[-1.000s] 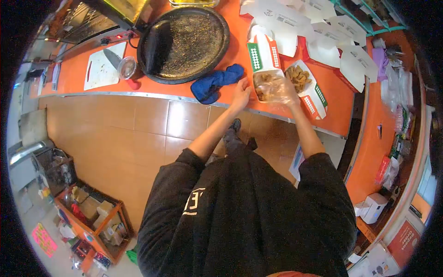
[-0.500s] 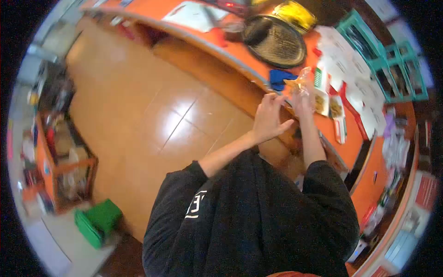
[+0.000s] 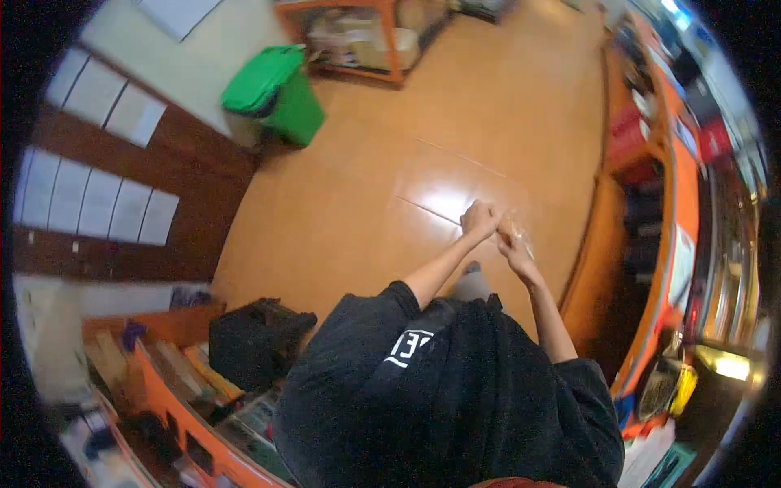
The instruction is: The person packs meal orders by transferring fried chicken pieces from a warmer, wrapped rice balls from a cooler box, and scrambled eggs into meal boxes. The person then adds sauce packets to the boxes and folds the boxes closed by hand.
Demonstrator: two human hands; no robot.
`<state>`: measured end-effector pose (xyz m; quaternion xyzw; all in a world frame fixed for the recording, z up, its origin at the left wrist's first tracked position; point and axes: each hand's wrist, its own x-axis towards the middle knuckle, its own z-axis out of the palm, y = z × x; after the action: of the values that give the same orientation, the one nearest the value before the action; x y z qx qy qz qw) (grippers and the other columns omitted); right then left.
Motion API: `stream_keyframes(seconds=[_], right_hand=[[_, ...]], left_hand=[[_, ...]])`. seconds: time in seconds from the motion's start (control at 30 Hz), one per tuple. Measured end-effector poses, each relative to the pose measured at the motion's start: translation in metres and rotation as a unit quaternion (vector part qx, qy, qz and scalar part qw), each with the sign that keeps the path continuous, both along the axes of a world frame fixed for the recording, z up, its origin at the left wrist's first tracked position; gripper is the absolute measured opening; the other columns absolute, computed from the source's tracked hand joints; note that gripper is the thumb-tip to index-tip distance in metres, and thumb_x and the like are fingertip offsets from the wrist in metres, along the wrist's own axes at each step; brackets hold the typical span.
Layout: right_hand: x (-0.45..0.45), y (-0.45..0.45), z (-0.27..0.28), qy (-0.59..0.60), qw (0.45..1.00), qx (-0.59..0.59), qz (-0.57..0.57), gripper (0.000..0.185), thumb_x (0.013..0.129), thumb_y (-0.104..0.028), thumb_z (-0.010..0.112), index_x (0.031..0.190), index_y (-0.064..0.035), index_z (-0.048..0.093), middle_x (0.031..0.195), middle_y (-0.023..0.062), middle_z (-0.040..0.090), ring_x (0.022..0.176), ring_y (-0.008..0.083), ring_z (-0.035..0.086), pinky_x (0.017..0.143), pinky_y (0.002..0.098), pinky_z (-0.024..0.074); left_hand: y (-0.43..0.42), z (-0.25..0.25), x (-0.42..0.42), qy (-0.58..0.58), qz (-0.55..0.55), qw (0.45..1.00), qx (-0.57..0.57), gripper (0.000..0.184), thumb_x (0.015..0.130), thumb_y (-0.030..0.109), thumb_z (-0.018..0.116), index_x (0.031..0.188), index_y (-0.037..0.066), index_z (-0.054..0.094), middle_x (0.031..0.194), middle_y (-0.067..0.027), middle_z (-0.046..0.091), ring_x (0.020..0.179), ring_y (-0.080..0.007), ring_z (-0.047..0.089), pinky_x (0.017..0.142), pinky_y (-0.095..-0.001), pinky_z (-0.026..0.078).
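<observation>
**Over the tiled floor (image 3: pixel 350 203), clear plastic (image 3: pixel 523 235) in close hands**

A person in a black shirt (image 3: pixel 488 390) holds both hands close together in front of the body. The left hand (image 3: pixel 480 220), fingers curled in, sits just beside the thin, crumpled plastic; whether it grips any of it cannot be told. The plastic lies about the fingers of the right hand (image 3: pixel 518 254), too blurred to show if it is worn or pinched, or how narrow the fingers are. The handling looks partway along: the plastic is well apart from the orange table (image 3: pixel 687 199), but not yet free of the right hand. A green bin (image 3: pixel 285 98) stands across the floor, near an orange-framed shelf (image 3: pixel 394 41).
</observation>
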<state>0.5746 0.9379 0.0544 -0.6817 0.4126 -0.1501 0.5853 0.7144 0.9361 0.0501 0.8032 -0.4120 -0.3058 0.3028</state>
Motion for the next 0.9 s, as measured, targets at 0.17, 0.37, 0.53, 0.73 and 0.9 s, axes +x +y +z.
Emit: stream_keyframes(seconds=[0.17, 0.37, 0.53, 0.73, 0.9], right_hand=[[0.151, -0.037, 0.045, -0.067, 0.970, 0.135, 0.190, 0.035, 0.081, -0.012, 0.050, 0.113, 0.0019, 0.044, 0.111, 0.0127, 0.049, 0.104, 0.0220, 0.044, 0.091, 0.0310, 0.0325], [0.334, -0.170, 0.006, -0.058, 0.965, 0.232, 0.107, 0.021, 0.074, -0.009, 0.060, 0.092, 0.0018, 0.058, 0.085, 0.0067, 0.059, 0.074, 0.0117, 0.053, 0.070, 0.0236, 0.0419], [0.504, -0.238, -0.025, -0.081, 0.983, 0.091, 0.138, 0.004, 0.071, -0.005, 0.060, 0.074, -0.0022, 0.059, 0.067, 0.0030, 0.058, 0.057, 0.0082, 0.049, 0.056, 0.0217, 0.0414], [0.702, -0.285, -0.037, -0.181, 0.978, 0.007, 0.100, 0.017, 0.068, 0.001, 0.062, 0.078, -0.0028, 0.050, 0.066, 0.0033, 0.053, 0.054, 0.0117, 0.051, 0.047, 0.0236, 0.0429], [0.801, -0.316, -0.077, -0.065, 0.996, 0.016, 0.053, 0.020, 0.069, -0.009, 0.063, 0.079, -0.0030, 0.046, 0.071, 0.0057, 0.051, 0.059, 0.0129, 0.050, 0.054, 0.0247, 0.0437]], left_hand=[[0.005, -0.084, 0.206, -0.061, 0.092, 0.992, -0.058, 0.017, 0.049, 0.017, 0.066, 0.060, 0.006, 0.058, 0.065, -0.0155, 0.058, 0.061, -0.0301, 0.056, 0.055, -0.0383, 0.044], [0.010, -0.080, 0.431, 0.552, 0.102, 0.826, -0.055, 0.015, 0.065, 0.004, 0.064, 0.066, 0.011, 0.050, 0.056, -0.0015, 0.052, 0.050, -0.0109, 0.048, 0.044, -0.0234, 0.037], [0.017, -0.049, 0.570, 0.546, 0.299, 0.761, -0.182, 0.017, 0.071, 0.010, 0.062, 0.084, 0.012, 0.053, 0.071, -0.0004, 0.056, 0.059, -0.0100, 0.052, 0.048, -0.0238, 0.040], [0.028, -0.151, 0.815, 0.431, 0.456, 0.758, -0.178, 0.042, 0.077, 0.042, 0.053, 0.110, 0.016, 0.047, 0.091, -0.0032, 0.057, 0.079, -0.0137, 0.055, 0.065, -0.0271, 0.044], [-0.029, -0.161, 0.973, 0.442, 0.518, 0.677, -0.280, 0.065, 0.078, 0.058, 0.037, 0.125, 0.013, 0.031, 0.122, -0.0099, 0.038, 0.107, -0.0222, 0.042, 0.080, -0.0443, 0.038]])
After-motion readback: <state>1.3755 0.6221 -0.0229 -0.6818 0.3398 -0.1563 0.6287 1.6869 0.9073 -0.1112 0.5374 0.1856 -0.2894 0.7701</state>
